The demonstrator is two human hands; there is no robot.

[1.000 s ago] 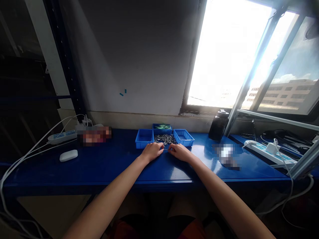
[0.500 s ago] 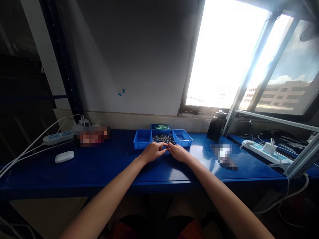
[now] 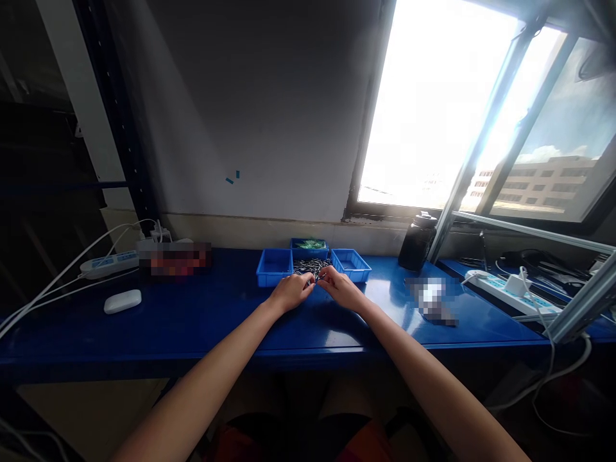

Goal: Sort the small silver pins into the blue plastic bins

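Observation:
A pile of small dark, shiny metal pieces that look like screws (image 3: 312,264) lies between the blue bins. My left hand (image 3: 291,290) is at the pile's near left edge, thumb and fingertips pinched together. Facing it, my right hand (image 3: 341,288) pinches too, its fingertips close to the left ones with a small gap between. Something thin and shiny shows at the fingertips, too small to name. The left blue bin (image 3: 274,280) looks bare inside. In the right blue bin (image 3: 355,275) a few small bits may lie. The back blue bin (image 3: 310,252) holds green plastic-like material.
On the blue table (image 3: 202,321) a white case (image 3: 122,301) lies at the left, near a power strip (image 3: 110,264) with cables. At the right stand a black bottle (image 3: 418,242) and a metal frame post (image 3: 445,228). Another power strip (image 3: 513,292) lies beyond.
My hands, which met at the fingertips over the pile's near edge, are now slightly apart. The right fingers have lifted and curled into a pinch. The view has shifted slightly.

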